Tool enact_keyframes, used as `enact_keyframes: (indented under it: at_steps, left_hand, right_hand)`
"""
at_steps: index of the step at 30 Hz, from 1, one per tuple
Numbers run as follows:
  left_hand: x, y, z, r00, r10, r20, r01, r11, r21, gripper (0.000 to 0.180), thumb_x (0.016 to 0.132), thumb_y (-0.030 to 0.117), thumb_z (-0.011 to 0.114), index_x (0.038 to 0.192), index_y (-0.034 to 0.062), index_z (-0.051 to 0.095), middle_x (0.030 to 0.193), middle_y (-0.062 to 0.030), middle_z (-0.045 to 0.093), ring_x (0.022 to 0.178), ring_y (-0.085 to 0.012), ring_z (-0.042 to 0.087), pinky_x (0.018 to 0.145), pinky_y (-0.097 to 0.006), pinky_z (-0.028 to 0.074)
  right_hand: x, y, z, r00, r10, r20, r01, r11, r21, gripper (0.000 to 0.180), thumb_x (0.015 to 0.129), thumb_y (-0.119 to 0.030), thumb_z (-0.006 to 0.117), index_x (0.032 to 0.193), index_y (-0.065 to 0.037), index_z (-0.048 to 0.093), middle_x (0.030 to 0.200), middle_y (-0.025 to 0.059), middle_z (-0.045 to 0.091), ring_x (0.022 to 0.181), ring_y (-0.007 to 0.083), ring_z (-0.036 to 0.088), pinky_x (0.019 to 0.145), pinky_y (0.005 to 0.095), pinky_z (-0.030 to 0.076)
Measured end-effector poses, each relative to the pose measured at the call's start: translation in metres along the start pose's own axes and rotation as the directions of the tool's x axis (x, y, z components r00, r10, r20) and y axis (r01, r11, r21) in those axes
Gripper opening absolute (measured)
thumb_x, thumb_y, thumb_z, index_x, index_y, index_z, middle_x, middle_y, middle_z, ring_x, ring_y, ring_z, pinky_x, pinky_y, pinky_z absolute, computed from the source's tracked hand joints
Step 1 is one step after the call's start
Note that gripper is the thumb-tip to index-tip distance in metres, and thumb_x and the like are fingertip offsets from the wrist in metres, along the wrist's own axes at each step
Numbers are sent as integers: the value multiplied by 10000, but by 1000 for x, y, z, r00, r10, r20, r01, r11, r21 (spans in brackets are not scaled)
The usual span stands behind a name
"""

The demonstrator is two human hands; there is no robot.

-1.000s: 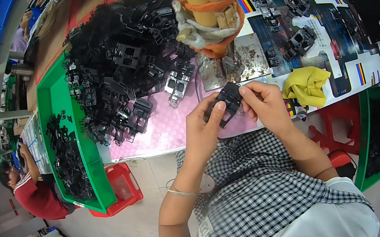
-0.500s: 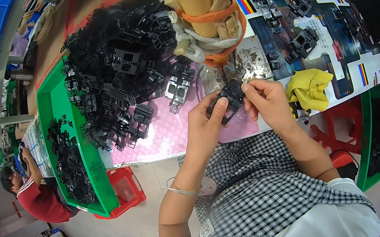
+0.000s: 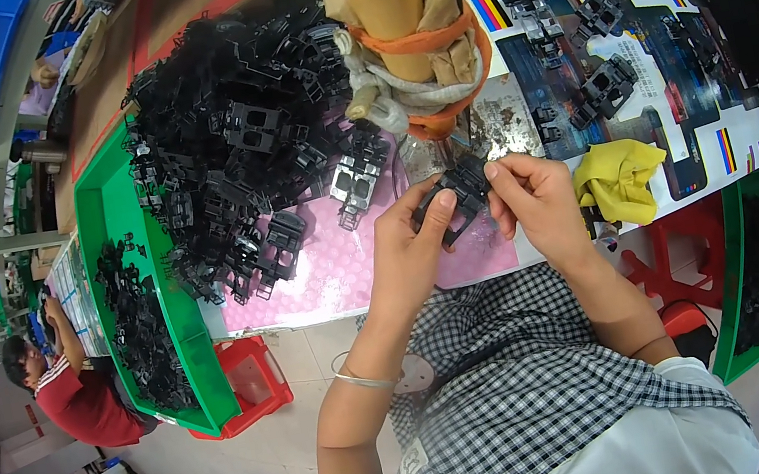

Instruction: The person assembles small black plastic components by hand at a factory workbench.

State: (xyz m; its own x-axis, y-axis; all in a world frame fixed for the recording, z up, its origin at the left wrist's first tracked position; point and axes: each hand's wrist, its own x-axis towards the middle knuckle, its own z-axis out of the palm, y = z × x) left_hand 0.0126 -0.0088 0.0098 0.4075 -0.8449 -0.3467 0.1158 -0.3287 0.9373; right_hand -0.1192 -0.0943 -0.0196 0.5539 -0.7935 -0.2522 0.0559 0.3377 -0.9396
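A black plastic frame part [image 3: 465, 191] with openings in it is held over the pink sheet at the table's near edge. My left hand [image 3: 413, 243] grips its left side, thumb on top. My right hand [image 3: 535, 199] is closed at its upper right edge, thumb and fingertips pinched there; whether a small piece sits between them cannot be made out. Just above the part hangs a tool with a tan cylindrical handle [image 3: 383, 8] and black cord, bound in brown paper, pale cloth and orange bands. Its lower end comes close to the part.
A large heap of black plastic parts [image 3: 229, 131] covers the table's left. More parts [image 3: 604, 89] lie on the printed sheet at right, near a crumpled yellow cloth [image 3: 622, 182]. Green bins [image 3: 212, 378] flank the table. A person in red [image 3: 84, 401] works at far left.
Both hands still hold the part in almost the same place. My right fingertips have shifted very slightly along its edge. The view has moved a little.
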Motion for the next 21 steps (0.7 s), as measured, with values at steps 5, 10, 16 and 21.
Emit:
enact_keyframes:
  at_steps: [5, 10, 16, 21]
  left_hand:
    - [3, -1, 0, 1000, 9, -8, -9, 1000, -5, 351, 901, 225, 575, 1111, -57, 566, 715, -14, 560, 596, -55, 463, 520, -198, 392]
    - [2, 0, 0, 1000, 25, -3, -25, 999, -22, 352, 901, 218, 575, 1118, -58, 561, 716, -12, 557, 590, -54, 460, 518, -196, 392]
    - [2, -8, 0, 999, 40, -3, -40, 999, -16, 364, 902, 220, 572, 1129, -63, 554, 711, -9, 552, 580, -56, 472, 506, -194, 406]
    - [1, -11, 0, 999, 35, 4, -35, 999, -21, 382, 898, 233, 580, 1140, -61, 551, 714, -15, 559, 585, -57, 477, 510, -196, 410]
  right_hand:
    - [2, -1, 1, 1000, -9, -3, 9, 1000, -8, 246, 931, -158, 517, 750, 0, 570, 569, 7, 534, 411, 51, 452, 387, 186, 354]
    - [1, -5, 3, 1000, -29, -12, 28, 999, -22, 248, 931, -151, 513, 742, 0, 567, 565, 6, 532, 411, 50, 450, 387, 185, 352]
    - [-1, -4, 2, 1000, -18, -13, 17, 999, -29, 250, 929, -144, 513, 731, -1, 565, 558, 8, 530, 411, 52, 450, 388, 188, 352]
    - [-3, -5, 0, 1000, 5, 5, -5, 1000, -26, 192, 918, -124, 521, 797, 11, 586, 595, 10, 546, 456, 60, 477, 414, 201, 367]
